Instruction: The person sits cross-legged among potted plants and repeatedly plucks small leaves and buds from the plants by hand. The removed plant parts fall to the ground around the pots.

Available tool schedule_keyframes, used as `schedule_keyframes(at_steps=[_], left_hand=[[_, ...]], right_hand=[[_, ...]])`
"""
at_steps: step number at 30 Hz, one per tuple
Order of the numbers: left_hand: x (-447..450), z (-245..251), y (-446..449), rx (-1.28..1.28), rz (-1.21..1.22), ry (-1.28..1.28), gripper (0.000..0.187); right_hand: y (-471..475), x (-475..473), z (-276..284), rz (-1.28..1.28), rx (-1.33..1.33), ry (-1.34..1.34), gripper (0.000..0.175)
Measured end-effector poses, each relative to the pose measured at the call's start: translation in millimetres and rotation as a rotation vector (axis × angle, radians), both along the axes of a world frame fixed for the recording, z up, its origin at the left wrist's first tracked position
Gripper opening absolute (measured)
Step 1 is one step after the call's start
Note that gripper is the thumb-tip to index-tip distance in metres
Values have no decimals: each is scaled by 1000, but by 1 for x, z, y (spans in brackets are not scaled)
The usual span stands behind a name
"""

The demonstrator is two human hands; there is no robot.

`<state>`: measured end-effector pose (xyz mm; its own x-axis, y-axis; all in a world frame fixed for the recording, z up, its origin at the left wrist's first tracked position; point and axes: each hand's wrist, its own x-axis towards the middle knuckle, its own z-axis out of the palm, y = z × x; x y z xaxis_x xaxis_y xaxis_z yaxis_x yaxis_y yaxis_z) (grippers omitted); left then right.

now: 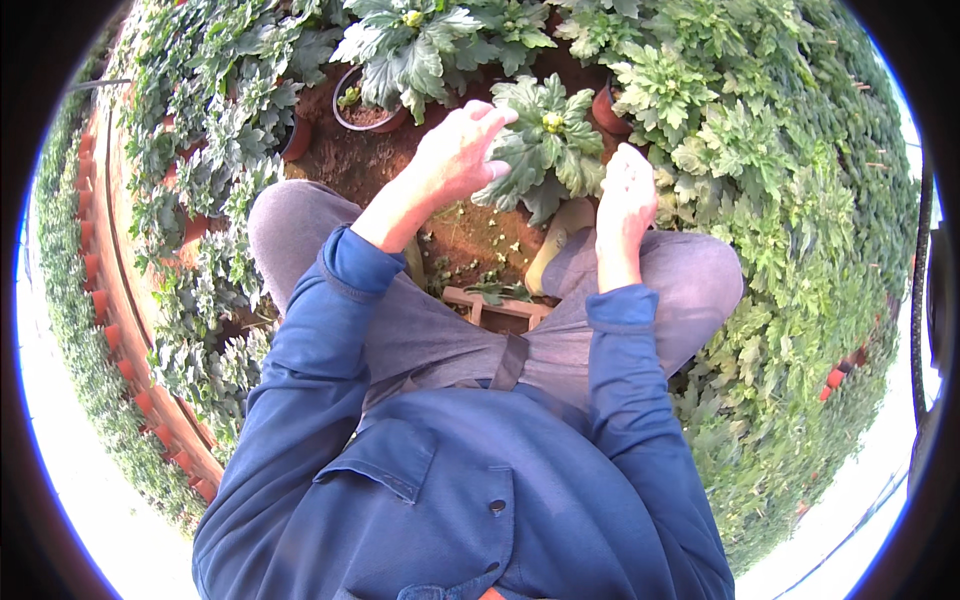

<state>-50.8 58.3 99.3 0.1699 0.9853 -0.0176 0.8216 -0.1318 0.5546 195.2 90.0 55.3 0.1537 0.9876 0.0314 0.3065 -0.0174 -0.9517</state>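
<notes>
In front of me, between my knees, a leafy green plant (546, 142) that looks like a chrysanthemum carries a pale yellow-green bud (553, 122) at its centre. My left hand (459, 154) is at the plant's left side, thumb and fingers apart, with nothing visible between them. Whether its fingertips touch the leaves I cannot tell. On the plant's right side is my right hand (628, 191), its fingers curled. What those fingers may hold is hidden. The plant's pot is covered by leaves.
A larger plant (420, 45) grows just beyond, beside a reddish pot (367, 105) with a small sprout. Another pot (611, 109) stands at the right. Dense foliage (765, 172) fills the right side. Below lie leaf scraps on soil (480, 232) and a wooden frame (495, 304). Pots (97, 304) line the far left.
</notes>
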Motion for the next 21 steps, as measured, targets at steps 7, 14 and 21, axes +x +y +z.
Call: schedule_keyframes(at_steps=[7,14,21], left_hand=[[15,-7,11,149,-16,175,94],[30,-36,16,272,6,205,70],[4,-59,26,6,420,-377,20]], right_hand=[[59,-9,-21,257,-218,-129,38],[22,-30,-7,559,-357,172,36],[18,-25,-20,291,-373,135,28]])
